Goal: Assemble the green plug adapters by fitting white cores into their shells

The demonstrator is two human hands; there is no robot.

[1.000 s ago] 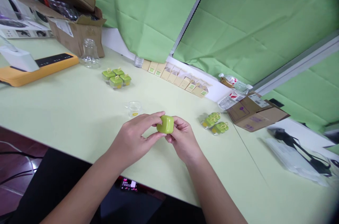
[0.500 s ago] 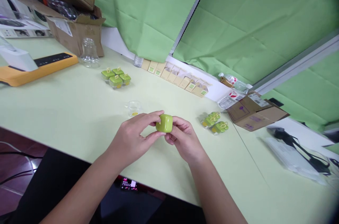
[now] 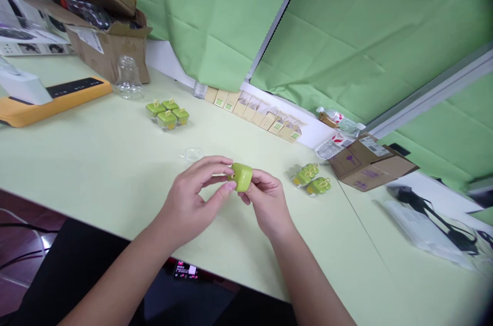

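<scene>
A small glossy green square lid (image 3: 242, 178) is held up above the table between both hands. My right hand (image 3: 266, 203) is closed on its right side, thumb in front and fingers behind. At its left edge, the thumb and fingers of my left hand (image 3: 190, 200) pinch near a small hole or stub. Behind the left fingers a small clear plastic cup (image 3: 193, 153) rests on the table, partly hidden. Several small clear boxes with green lids and yellow loops (image 3: 167, 115) stand at left. A similar cluster of green-lidded boxes (image 3: 311, 180) sits at right.
An orange power strip (image 3: 82, 91), a clear bottle (image 3: 128, 79) and an open carton (image 3: 110, 49) occupy the left. Small beige boxes (image 3: 250, 110) line the back wall. Farther right are a cardboard box (image 3: 367, 167) and a black cable (image 3: 435, 213) on plastic.
The green lid has tilted slightly, showing more of its left side. My left thumb has risen from below the lid to its left edge, and the left fingers have shifted.
</scene>
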